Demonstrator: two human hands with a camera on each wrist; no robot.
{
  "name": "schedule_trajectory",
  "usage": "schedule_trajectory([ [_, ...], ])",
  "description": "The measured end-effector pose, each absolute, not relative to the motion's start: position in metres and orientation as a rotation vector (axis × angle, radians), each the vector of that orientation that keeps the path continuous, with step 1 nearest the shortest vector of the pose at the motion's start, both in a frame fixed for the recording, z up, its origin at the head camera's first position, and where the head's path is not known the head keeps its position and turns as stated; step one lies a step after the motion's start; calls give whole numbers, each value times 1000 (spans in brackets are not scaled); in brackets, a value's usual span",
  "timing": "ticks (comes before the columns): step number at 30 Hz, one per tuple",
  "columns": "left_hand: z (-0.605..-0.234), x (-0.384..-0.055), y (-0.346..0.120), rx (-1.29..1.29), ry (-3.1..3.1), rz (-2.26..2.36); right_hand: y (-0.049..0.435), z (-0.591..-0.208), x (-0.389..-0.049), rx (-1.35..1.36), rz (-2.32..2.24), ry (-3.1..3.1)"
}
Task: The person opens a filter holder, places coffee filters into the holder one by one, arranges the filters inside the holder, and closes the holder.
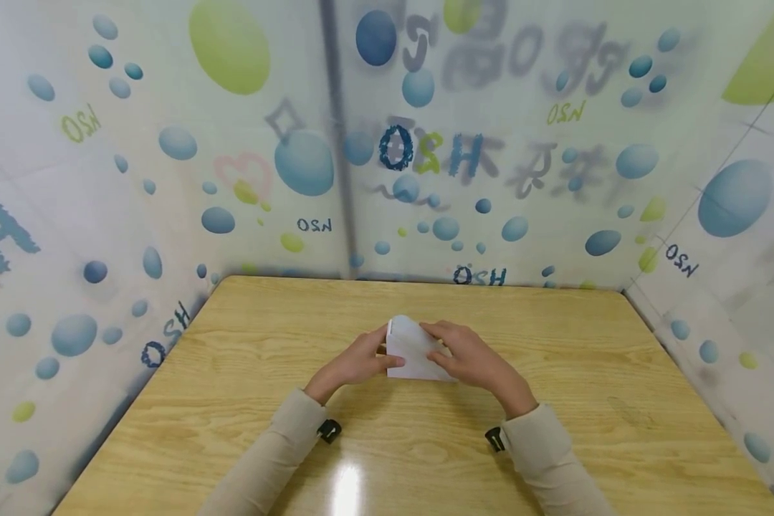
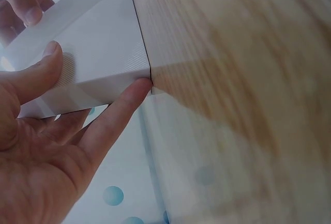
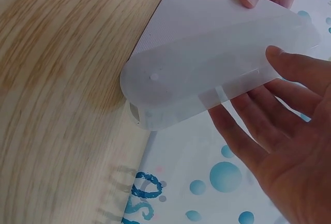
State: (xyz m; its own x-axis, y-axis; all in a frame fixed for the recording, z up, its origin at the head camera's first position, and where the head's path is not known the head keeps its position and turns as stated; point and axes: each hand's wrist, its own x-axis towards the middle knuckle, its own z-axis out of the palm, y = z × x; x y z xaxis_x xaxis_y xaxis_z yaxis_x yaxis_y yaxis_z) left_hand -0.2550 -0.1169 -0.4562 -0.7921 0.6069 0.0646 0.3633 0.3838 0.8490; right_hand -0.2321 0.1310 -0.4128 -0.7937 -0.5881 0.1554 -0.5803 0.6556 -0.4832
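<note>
A flat, wedge-shaped white case [image 1: 413, 351] stands on the table between both hands, its kind unclear. Along its slanted side runs a translucent, round-ended cover [image 3: 207, 61]. My left hand [image 1: 357, 358] grips the case's left side, thumb on the near face and fingers behind; in the left wrist view one fingertip [image 2: 138, 90] reaches its lower corner. From the right, my right hand [image 1: 474, 362] holds the translucent cover between thumb and fingers. The far face of the case is hidden.
The wooden table [image 1: 245, 430] carries the case around its middle. Walls [image 1: 284, 251] with printed bubbles and letters enclose its back and sides. Light glares on the near tabletop. A black clip sits by each sleeve cuff.
</note>
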Motion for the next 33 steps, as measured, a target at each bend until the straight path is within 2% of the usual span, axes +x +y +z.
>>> schedule_trajectory([
  [25, -457, -254, -117, 792, 2399, 1357, 125, -418, -234, -912, -758, 2852],
  [33, -446, -258, -130, 786, 2464, 1204, 159, -404, -236, -847, -845, 2792],
])
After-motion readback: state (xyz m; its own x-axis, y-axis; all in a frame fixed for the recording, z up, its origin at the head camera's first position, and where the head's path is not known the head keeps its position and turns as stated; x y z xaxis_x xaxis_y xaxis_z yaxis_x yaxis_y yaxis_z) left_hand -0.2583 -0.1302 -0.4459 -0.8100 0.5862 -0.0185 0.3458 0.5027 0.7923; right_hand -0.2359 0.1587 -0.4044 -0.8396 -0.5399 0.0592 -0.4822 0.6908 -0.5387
